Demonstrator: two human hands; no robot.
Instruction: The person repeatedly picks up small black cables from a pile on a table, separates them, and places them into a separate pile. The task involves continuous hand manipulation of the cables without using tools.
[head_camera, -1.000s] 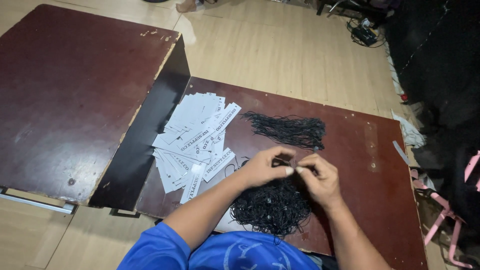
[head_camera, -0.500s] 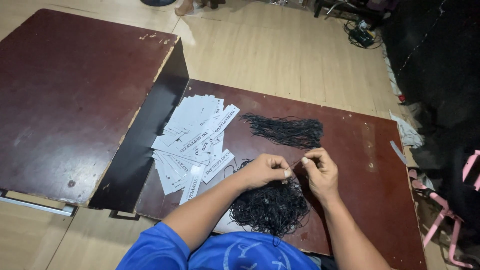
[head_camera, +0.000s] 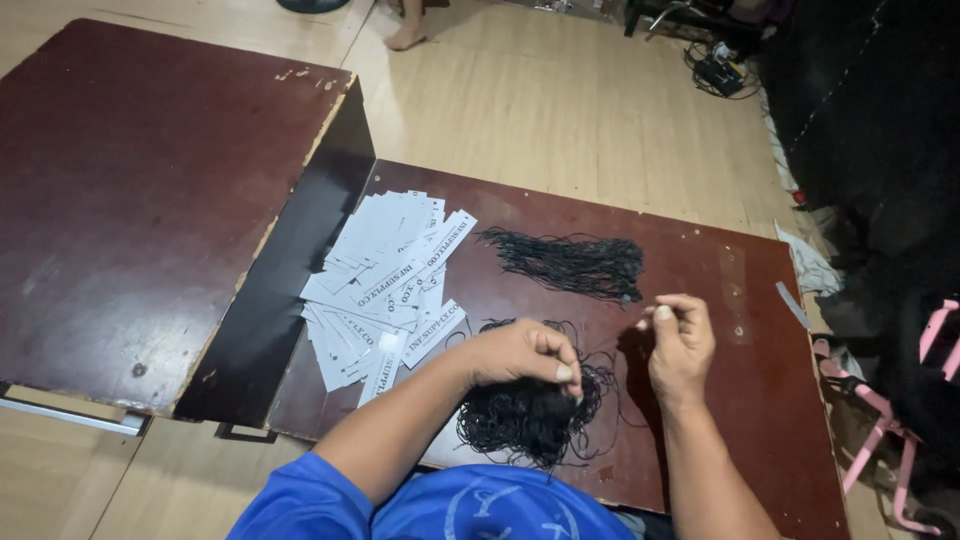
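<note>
Head view. Left hand (head_camera: 525, 352), fingers pinched shut, rests on a tangled heap of black cords (head_camera: 528, 415) lying at 6 o'clock on the dark red table (head_camera: 740, 300). Right hand (head_camera: 680, 340), at 3 o'clock from the left and apart from it, has thumb and fingertips pressed together; whether a cord runs between them cannot be told. A straightened bundle of black cords (head_camera: 570, 265) lies at 12 o'clock from the hands. A fanned stack of white paper tags (head_camera: 385, 285) lies at 10 o'clock, beside the heap.
</note>
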